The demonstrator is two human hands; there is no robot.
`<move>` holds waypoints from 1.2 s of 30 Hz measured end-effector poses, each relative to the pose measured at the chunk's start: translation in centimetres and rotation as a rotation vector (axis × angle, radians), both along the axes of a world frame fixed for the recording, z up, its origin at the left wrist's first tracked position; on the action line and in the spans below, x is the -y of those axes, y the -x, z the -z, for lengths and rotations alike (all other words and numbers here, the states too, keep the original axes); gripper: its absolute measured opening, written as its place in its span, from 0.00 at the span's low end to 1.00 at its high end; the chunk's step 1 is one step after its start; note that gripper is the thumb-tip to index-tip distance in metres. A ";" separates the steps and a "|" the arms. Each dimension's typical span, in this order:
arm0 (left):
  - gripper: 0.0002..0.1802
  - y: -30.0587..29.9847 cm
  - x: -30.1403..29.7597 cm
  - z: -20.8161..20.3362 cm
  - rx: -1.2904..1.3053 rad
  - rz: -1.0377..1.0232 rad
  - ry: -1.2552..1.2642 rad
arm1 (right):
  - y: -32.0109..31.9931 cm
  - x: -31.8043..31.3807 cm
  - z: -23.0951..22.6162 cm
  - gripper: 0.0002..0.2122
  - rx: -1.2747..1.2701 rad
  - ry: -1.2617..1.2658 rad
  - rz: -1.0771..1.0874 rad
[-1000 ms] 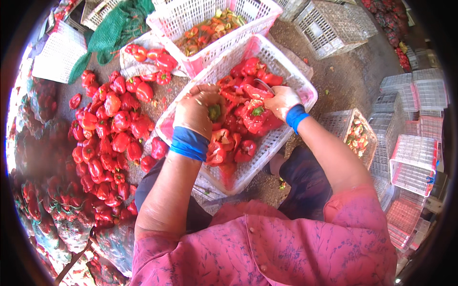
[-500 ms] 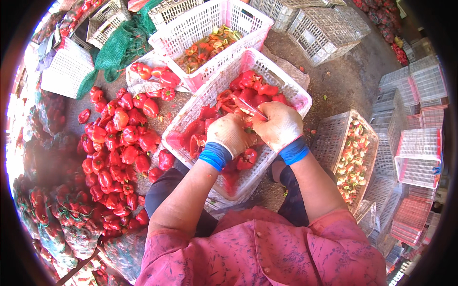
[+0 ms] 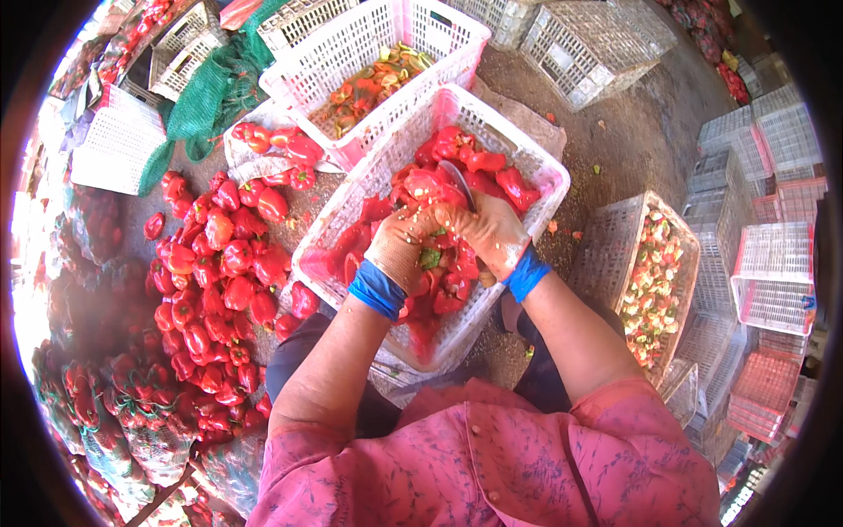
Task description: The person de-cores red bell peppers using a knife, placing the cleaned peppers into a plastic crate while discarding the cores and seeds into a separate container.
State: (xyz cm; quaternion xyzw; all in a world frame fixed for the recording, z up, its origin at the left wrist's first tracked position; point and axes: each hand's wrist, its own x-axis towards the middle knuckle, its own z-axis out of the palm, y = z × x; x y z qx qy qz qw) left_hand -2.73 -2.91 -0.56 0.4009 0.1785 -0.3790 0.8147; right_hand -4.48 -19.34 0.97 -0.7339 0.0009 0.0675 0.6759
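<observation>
Here, your right hand (image 3: 493, 233) is clasping a knife (image 3: 458, 184), its blade slanting away and leftward; a green-stemmed red pepper (image 3: 430, 257) is showing between your hands, nearer the left hand (image 3: 399, 244), whose curled fingers are hiding whether they're gripping it.

Grey-brown floor (image 3: 654, 132) and load.
Loose red peppers (image 3: 215, 290) heaped at nine o'clock; crate of trimmings (image 3: 606, 244) at three; gridded crate (image 3: 571, 61) at one; small scraps (image 3: 576, 234) between two and three.
</observation>
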 end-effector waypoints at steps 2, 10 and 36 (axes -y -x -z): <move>0.11 0.2 0.0 0.8 -0.011 0.013 0.044 | 0.1 -0.2 1.0 0.26 -0.046 -0.058 0.066; 0.12 0.7 -0.2 0.0 0.166 0.007 -0.044 | 0.2 -0.6 -0.1 0.18 -0.152 -0.104 0.165; 0.24 3.3 15.0 -7.7 0.760 0.329 -0.095 | 0.5 3.1 5.4 0.08 -0.608 -0.129 0.122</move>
